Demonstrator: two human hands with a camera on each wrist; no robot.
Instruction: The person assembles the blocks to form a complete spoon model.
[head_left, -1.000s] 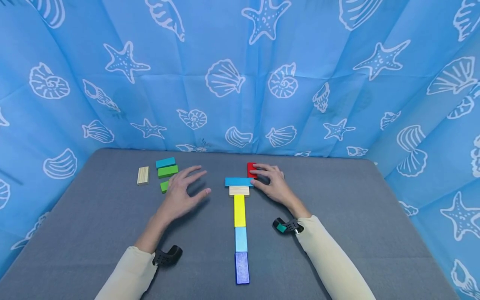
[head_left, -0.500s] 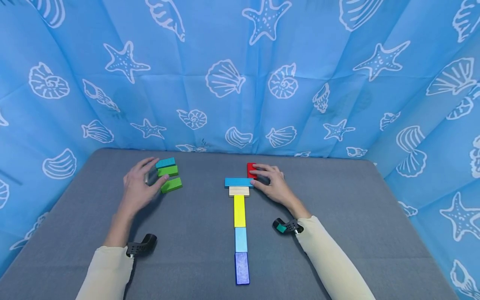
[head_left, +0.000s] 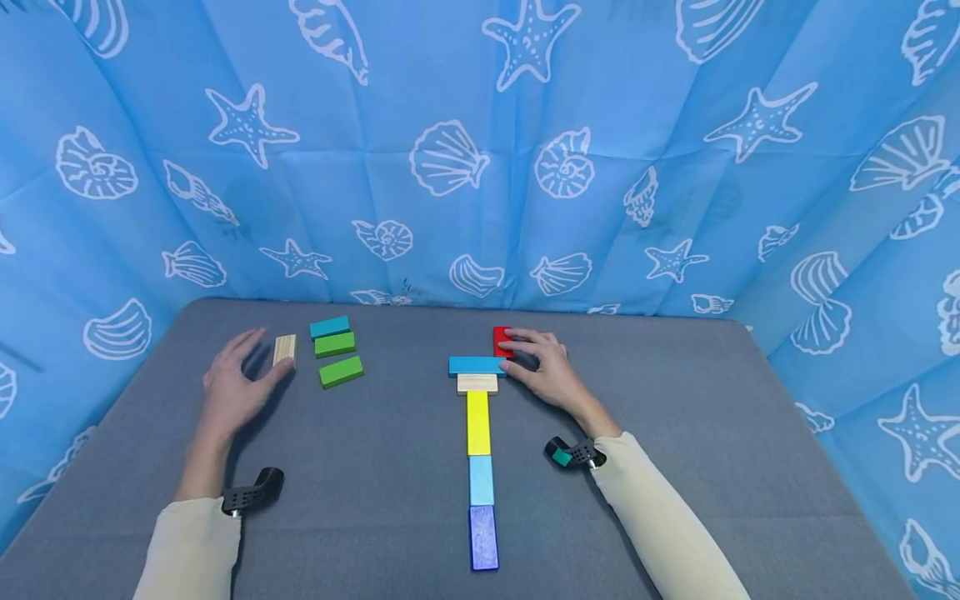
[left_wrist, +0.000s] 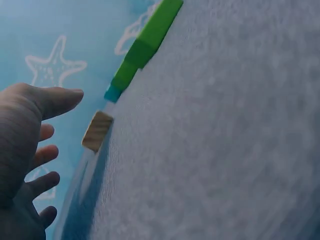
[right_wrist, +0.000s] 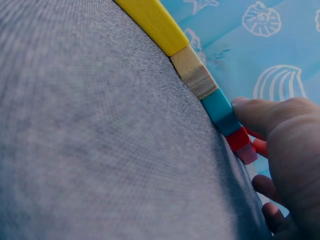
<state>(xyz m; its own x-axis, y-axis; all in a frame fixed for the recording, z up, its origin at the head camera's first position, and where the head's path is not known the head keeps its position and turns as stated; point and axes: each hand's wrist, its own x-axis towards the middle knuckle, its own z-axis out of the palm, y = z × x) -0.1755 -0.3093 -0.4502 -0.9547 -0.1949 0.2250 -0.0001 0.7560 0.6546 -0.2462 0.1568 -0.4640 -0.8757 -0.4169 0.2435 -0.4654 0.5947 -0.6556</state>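
In the head view my left hand (head_left: 234, 392) is beside a plain wooden block (head_left: 285, 352), fingers spread and holding nothing. The left wrist view has a small gap between the thumb and that wooden block (left_wrist: 97, 131). My right hand (head_left: 551, 375) rests at the top of a row of blocks. Its fingers touch a red block (head_left: 501, 340) that stands upward from the right end of a blue crosswise block (head_left: 474, 366). The thumb touches the blue block's end, seen also in the right wrist view on the teal-looking blue block (right_wrist: 221, 112).
Below the blue block run a wooden block (head_left: 477, 383), a yellow block (head_left: 478, 423), a light blue block (head_left: 482, 480) and a dark blue block (head_left: 484, 537). Left of the row lie a teal block (head_left: 330, 329) and two green blocks (head_left: 341, 372) on the grey table (head_left: 637, 533).
My left hand has moved left, from over the green blocks and past the wooden block to its left side. The right hand has stayed at the red block.
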